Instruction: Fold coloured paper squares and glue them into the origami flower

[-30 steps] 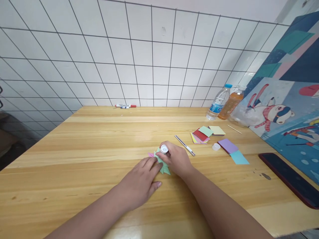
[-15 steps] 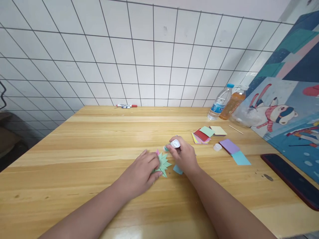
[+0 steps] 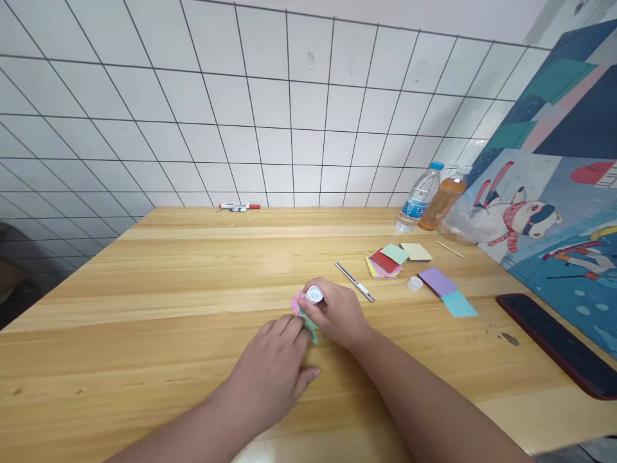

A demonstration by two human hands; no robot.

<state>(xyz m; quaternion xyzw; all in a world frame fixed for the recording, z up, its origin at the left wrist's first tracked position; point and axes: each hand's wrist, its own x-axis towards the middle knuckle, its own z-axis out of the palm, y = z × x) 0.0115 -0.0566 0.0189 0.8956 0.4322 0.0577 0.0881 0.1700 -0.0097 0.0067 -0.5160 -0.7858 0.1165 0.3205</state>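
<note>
My right hand point(image 3: 337, 313) is wrapped round a glue stick point(image 3: 314, 294), its white base facing up and its lower end hidden behind the fingers, over the folded papers. My left hand point(image 3: 277, 360) lies with its fingers flat on the edge of a green folded, pointed paper piece point(image 3: 310, 328), thumb apart. A pink folded paper point(image 3: 295, 302) shows just beyond the green one, partly covered by my right hand. Past my right hand lies a craft knife point(image 3: 354, 281) on the wooden table point(image 3: 193, 283).
Colored paper squares point(image 3: 385, 262) lie in a pile, with cream squares point(image 3: 416, 251) beside them. A clear cap point(image 3: 415, 283) sits near purple and blue squares point(image 3: 438, 281). Farther off are a phone point(image 3: 554, 344), a wooden stick point(image 3: 450, 249), a water bottle point(image 3: 418, 199), an orange-drink bottle point(image 3: 443, 200) and markers point(image 3: 240, 207).
My right hand has brought the glue stick leftward over the folded papers, and the craft knife is now uncovered. My left hand has drawn back slightly toward me. The view has shifted a little.
</note>
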